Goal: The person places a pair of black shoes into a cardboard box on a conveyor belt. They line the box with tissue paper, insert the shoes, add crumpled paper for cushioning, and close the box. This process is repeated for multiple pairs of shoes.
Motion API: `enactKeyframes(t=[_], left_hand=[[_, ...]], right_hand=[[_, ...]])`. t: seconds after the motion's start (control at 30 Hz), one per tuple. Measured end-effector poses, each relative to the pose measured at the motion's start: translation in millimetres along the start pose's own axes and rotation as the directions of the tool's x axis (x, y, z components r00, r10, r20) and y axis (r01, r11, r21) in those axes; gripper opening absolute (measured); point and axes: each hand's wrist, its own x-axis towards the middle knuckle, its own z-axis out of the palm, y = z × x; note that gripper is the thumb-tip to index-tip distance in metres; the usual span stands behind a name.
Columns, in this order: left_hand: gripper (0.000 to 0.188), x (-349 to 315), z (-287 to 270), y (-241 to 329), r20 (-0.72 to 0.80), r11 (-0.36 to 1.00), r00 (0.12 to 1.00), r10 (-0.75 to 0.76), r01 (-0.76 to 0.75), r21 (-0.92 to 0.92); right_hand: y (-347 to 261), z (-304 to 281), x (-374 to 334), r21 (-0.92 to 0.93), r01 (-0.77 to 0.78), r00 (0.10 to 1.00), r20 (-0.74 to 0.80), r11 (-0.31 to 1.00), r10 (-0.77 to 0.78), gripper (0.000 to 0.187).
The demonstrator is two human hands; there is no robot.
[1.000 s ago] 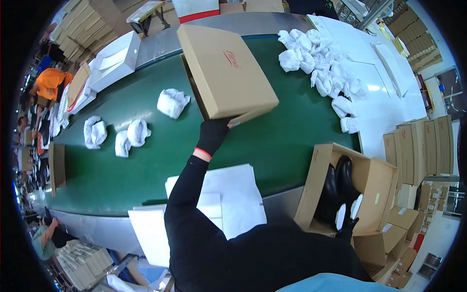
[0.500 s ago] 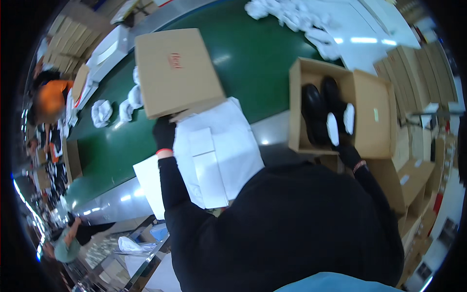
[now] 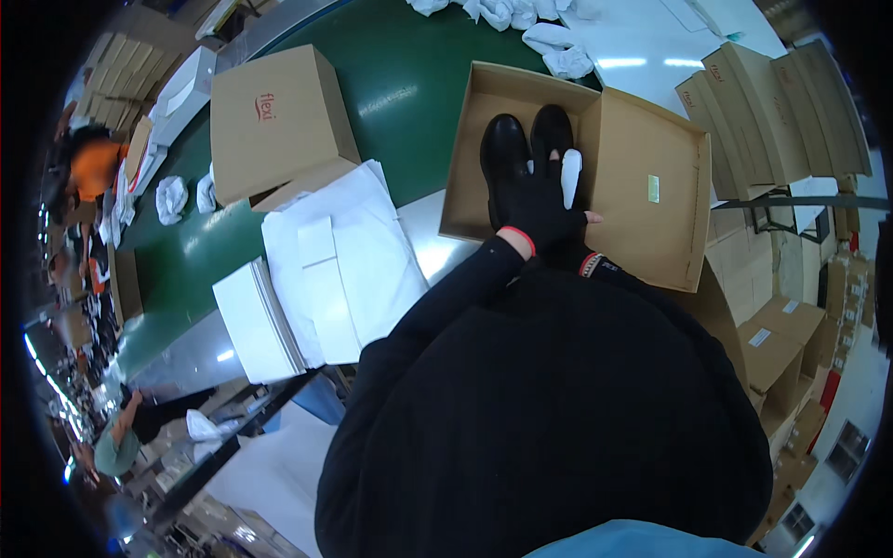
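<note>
A pair of black shoes (image 3: 504, 149) lies side by side in an uncovered cardboard shoebox (image 3: 453, 200), with white stuffing (image 3: 571, 177) showing at the right shoe's opening. Over the shoes rests my left hand (image 3: 537, 200), in a black fingerless glove with a red band at the wrist. Its fingers stretch forward and its thumb sticks out to the right; it looks open. My right hand (image 3: 564, 251) is close under it at the box's near side, a patterned band round the wrist. The left hand hides most of its fingers.
Left on the green belt (image 3: 400, 102) stands a closed shoebox (image 3: 279, 121). Nearer are a white paper stack (image 3: 349, 270) and white sheets (image 3: 256, 321). Crumpled paper (image 3: 558, 46) lies at the far side. More boxes (image 3: 744, 121) stand right; other people work far left.
My left hand has moved right from the closed box and paper stack to the shoes. My right hand has come nearer it. The whole view has shifted, with the open box now closer to the middle.
</note>
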Motion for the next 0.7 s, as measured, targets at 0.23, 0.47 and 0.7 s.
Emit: enactKeyframes(t=[0.23,0.47,0.7], left_hand=[[0.085,12,27,-41,-0.147,0.967,0.965,-0.219,0.194,-0.165],[0.057,-26,-47,-62,-0.372,0.882,0.874,-0.314,0.123,-0.456],[0.054,-140,-207,-24,-0.286,0.744,0.777,-0.562,0.323,-0.584]], right_hand=[[33,2,-1,-0.511,0.392,0.918,0.264,0.765,-0.295,0.030],[0,-52,-17,-0.375,0.380,0.878,0.435,0.845,-0.201,0.036],[-27,-130,0,-0.392,0.500,0.795,0.562,0.773,-0.230,0.051]])
